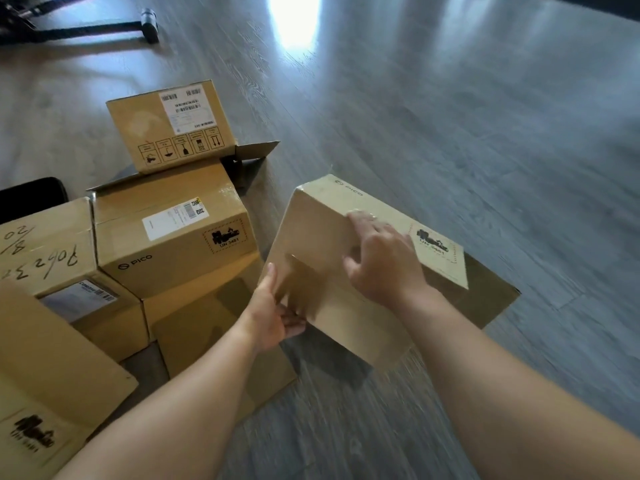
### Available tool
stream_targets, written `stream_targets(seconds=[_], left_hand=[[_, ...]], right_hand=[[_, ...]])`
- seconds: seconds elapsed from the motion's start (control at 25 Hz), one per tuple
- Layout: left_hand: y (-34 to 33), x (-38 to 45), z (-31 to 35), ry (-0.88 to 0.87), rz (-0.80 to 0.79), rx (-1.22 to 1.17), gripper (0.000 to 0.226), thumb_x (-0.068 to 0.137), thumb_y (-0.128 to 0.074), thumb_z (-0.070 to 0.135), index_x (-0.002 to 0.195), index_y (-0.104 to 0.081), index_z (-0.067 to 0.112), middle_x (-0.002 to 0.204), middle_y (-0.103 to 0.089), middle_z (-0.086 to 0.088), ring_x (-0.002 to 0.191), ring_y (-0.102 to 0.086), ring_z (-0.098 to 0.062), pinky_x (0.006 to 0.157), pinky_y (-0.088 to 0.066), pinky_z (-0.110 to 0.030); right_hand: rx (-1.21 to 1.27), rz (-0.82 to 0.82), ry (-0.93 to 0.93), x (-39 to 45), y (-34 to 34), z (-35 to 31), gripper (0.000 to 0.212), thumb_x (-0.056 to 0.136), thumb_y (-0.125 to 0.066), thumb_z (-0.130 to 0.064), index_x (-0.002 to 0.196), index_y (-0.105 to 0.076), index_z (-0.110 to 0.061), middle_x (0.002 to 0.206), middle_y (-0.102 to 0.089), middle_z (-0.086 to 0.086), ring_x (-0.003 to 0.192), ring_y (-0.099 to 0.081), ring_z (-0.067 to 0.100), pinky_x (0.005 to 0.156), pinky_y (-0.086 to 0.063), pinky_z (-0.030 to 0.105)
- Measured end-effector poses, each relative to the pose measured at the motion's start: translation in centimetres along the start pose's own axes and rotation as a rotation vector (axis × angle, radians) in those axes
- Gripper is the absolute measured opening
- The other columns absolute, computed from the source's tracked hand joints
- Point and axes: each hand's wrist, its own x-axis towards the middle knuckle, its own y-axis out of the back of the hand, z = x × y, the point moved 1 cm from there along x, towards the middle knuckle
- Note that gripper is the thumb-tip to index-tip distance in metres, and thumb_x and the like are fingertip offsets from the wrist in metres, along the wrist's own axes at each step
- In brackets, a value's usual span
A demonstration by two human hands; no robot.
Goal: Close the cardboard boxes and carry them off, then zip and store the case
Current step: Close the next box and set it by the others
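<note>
Tilting up off the grey wood-grain floor (pixel 450 116), a brown cardboard box printed with a PICO logo and a UN 3481 battery mark (pixel 332 271) sits between both hands at the centre of the view, its long axis running from near-left to far-right, its far-left corner raised. The left hand (pixel 273 317) grips the box's near-left edge, thumb up along the side and fingers curled underneath, where they are mostly hidden. The right hand (pixel 381 261) lies on the upper face with its fingers bent over the top edge, holding it. A loose flap (pixel 485 299) of the same box spreads out on the floor behind the right wrist; motion blur smears the near face, so whether the box's flaps are closed is hard to tell.

Just left stands a cluster of other brown cardboard boxes: a PICO box with a white label (pixel 173 240), a smaller box with handling symbols (pixel 169 129) stacked on its far side, and a box with handwritten numbers (pixel 45 244) cut off by the left edge. A flattened-looking carton with another battery mark (pixel 52 393) fills the lower-left corner, partly out of frame. A black rounded object (pixel 31 195) shows behind the boxes, too hidden to identify, and a black wheeled stand leg (pixel 104 27) crosses the top-left corner
</note>
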Motion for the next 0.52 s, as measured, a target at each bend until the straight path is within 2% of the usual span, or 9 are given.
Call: stream_targets(seconds=[0.04,0.12,0.16,0.24,0.32,0.4,0.52], left_hand=[[0.3,0.1,0.3,-0.021,0.015,0.014,0.106,0.079,-0.043,0.085,0.155,-0.024,0.013,0.147,-0.043,-0.026,0.129,-0.048,-0.046,0.109,-0.039,-0.057],[0.6,0.0,1.4,-0.139,0.142,0.046,0.096,0.083,-0.040,0.083,0.146,-0.041,0.011,0.130,-0.060,-0.016,0.121,-0.056,-0.039,0.107,-0.041,-0.058],[0.6,-0.2,2.4,-0.222,0.241,0.077,0.088,0.085,-0.039,0.080,0.142,-0.046,0.014,0.126,-0.062,-0.010,0.120,-0.057,-0.035,0.107,-0.041,-0.058],[0.6,-0.7,4.6,-0.382,0.356,0.156,0.072,0.087,-0.040,0.075,0.132,-0.057,0.021,0.128,-0.061,-0.004,0.120,-0.055,-0.029,0.104,-0.042,-0.054],[0.3,-1.1,6.4,-0.458,0.361,0.226,0.057,0.088,-0.045,0.068,0.117,-0.065,0.024,0.119,-0.064,-0.001,0.111,-0.056,-0.023,0.090,-0.044,-0.040],[0.1,-1.0,7.7,-0.493,0.384,0.328,0.043,0.091,-0.054,0.056,0.112,-0.064,0.021,0.111,-0.063,0.004,0.107,-0.056,-0.021,0.078,-0.042,-0.034],[-0.4,-0.6,8.5,-0.519,0.366,0.450,0.045,0.094,-0.061,0.034,0.137,-0.049,0.026,0.119,-0.057,0.005,0.100,-0.057,-0.022,0.076,-0.054,-0.044]], right_hand=[[-0.005,0.009,0.021,0.0,-0.5,0.1,0.059,0.087,-0.061,-0.029,0.145,-0.049,-0.018,0.146,-0.056,0.001,0.137,-0.050,0.024,0.107,-0.040,0.044],[0.022,-0.019,0.001,0.4,-0.9,0.3,0.036,0.090,-0.058,-0.036,0.121,-0.064,-0.019,0.118,-0.069,0.001,0.114,-0.063,0.027,0.092,-0.049,0.040],[0.058,-0.059,-0.071,0.7,-0.9,0.6,0.033,0.092,-0.056,-0.042,0.111,-0.068,-0.019,0.107,-0.071,0.001,0.103,-0.066,0.027,0.087,-0.051,0.039],[0.106,-0.118,-0.197,0.7,-1.0,1.8,0.032,0.093,-0.055,-0.047,0.098,-0.070,-0.019,0.097,-0.070,-0.002,0.095,-0.065,0.025,0.090,-0.051,0.043],[0.054,-0.075,-0.223,-0.1,-1.3,3.2,0.024,0.091,-0.058,-0.041,0.092,-0.068,-0.019,0.098,-0.066,-0.006,0.094,-0.063,0.023,0.092,-0.047,0.044],[0.045,-0.006,-0.292,-1.3,-1.5,4.6,0.029,0.089,-0.060,-0.049,0.101,-0.066,-0.023,0.103,-0.066,-0.006,0.097,-0.063,0.025,0.091,-0.046,0.044],[-0.060,-0.023,-0.567,-2.5,-1.6,6.5,0.062,0.083,-0.043,-0.079,0.104,-0.066,-0.026,0.101,-0.069,0.001,0.104,-0.061,0.032,0.093,-0.042,0.049]])
